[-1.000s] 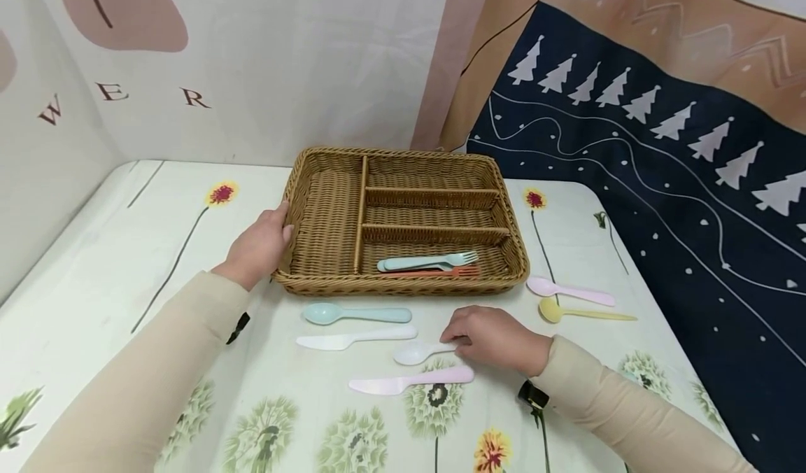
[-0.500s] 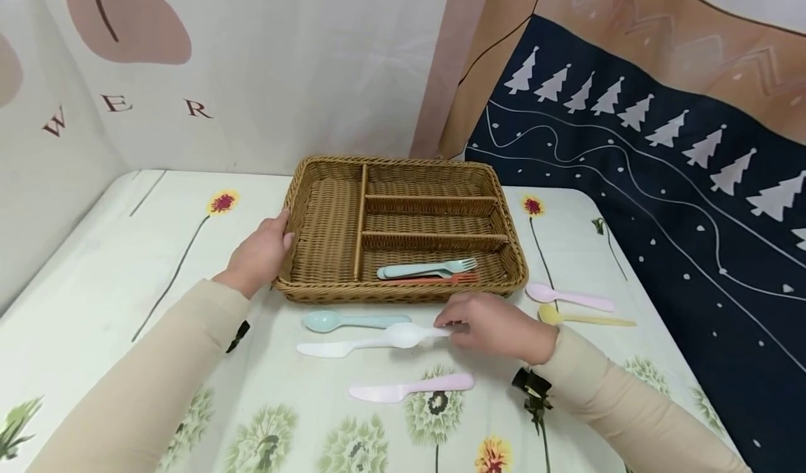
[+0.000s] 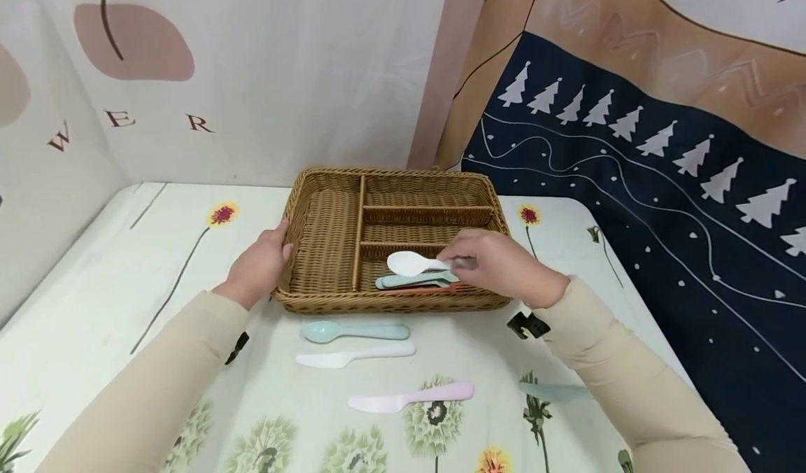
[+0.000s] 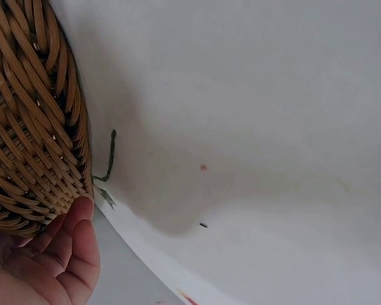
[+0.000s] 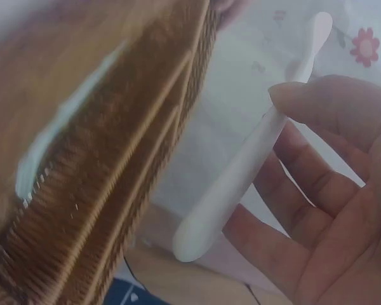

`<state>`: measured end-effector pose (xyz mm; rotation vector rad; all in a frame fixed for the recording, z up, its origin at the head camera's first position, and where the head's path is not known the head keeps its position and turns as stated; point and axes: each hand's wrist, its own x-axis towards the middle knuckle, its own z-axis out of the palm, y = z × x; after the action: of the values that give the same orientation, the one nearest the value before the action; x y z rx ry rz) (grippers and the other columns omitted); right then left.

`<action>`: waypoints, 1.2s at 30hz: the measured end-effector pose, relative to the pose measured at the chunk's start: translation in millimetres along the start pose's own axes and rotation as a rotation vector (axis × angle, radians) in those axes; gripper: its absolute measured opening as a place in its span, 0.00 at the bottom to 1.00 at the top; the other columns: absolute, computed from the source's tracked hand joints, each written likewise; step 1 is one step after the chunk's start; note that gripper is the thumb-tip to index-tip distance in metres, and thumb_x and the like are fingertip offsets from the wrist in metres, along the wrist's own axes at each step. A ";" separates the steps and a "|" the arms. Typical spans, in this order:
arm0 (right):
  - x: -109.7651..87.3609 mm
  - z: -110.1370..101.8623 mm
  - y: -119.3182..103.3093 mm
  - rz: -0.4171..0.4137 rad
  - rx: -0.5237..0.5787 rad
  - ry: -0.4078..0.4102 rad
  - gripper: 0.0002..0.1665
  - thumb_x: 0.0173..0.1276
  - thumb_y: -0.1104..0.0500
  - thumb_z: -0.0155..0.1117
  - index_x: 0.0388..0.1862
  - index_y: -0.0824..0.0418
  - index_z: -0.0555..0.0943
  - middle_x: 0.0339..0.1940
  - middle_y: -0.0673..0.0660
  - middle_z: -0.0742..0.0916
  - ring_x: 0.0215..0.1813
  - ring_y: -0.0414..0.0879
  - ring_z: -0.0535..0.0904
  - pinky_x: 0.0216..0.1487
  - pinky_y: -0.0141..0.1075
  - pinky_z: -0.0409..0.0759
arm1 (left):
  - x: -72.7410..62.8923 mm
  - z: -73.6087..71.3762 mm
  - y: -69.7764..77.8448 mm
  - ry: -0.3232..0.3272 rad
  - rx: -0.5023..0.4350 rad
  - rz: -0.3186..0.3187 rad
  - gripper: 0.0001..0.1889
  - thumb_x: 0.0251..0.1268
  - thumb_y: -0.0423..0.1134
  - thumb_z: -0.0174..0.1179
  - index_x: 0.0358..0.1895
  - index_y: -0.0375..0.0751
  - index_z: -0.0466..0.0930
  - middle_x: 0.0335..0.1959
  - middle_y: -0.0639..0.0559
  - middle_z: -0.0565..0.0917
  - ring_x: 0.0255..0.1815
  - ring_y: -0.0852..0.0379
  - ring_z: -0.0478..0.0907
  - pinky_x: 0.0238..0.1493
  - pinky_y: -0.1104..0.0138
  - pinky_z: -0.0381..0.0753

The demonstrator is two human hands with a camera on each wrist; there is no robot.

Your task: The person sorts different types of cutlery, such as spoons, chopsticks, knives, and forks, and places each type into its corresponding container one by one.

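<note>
My left hand (image 3: 258, 262) grips the left side of a brown wicker cutlery basket (image 3: 302, 302); in the left wrist view its curled fingers (image 4: 82, 254) lie against the basket's wall. With my right hand (image 3: 504, 266) I pinch a white plastic spoon (image 3: 406, 264) by its handle between thumb and fingers, over the basket's front right compartment. Below it in that compartment lie light blue forks (image 3: 409, 279) and an orange fork (image 3: 418, 290). In the right wrist view the spoon's wide handle (image 5: 225, 197) points down past the fingers. The basket's other compartments hold nothing.
In front of the basket lie a light blue spoon (image 3: 359, 332), a white knife (image 3: 355, 354) and a pink knife (image 3: 409, 397). A pale blue-green utensil (image 3: 554, 392) shows partly under my right forearm. Curtains hang behind the flowered tablecloth (image 3: 189, 361).
My right hand has lifted the white spoon off the tablecloth and carried it forward over the basket. The left hand stays at the basket's side. The head view has tilted up slightly.
</note>
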<state>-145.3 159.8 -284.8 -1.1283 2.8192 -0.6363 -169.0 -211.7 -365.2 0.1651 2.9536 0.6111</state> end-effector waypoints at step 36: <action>86.9 -15.2 55.2 0.160 -0.164 0.020 0.14 0.67 0.65 0.62 0.50 0.60 0.86 0.44 0.57 0.86 0.46 0.51 0.80 0.50 0.44 0.79 | -3.4 4.1 -1.3 0.018 -0.010 -0.001 0.29 0.80 0.38 0.36 0.75 0.25 0.42 0.66 0.23 0.60 0.65 0.28 0.63 0.62 0.41 0.67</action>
<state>-248.0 143.2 -282.3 -0.9079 2.9850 -0.4141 -165.1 -211.7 -369.1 0.1580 2.9676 0.6301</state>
